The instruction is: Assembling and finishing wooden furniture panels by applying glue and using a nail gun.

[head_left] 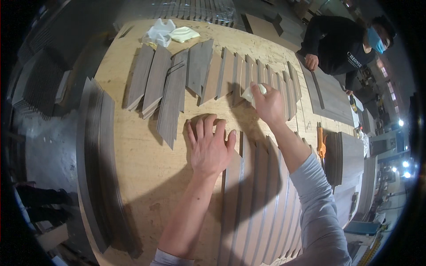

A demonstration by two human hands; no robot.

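My left hand (208, 144) rests palm down on the wooden table (151, 162), fingers spread and nothing held. Beyond it, to the right, my right hand (270, 104) is closed around a crumpled white cloth (254, 93). That cloth is over a row of short angled boards (227, 73); I cannot tell whether it touches them. Thin pale strips run along the edges of several boards in this row. Nearer me, a set of long brown boards with grey edges (262, 195) lies side by side, partly in shadow and partly behind my right forearm.
Grey angled boards (141, 77) lie loose left of the row. Long boards (95, 159) line the table's left side. A white plastic piece (159, 32) and pale cloth (184, 34) sit far back. An orange-handled tool (321, 141) and stacked panels (350, 155) stand right. A masked co-worker (337, 44) holds a strip.
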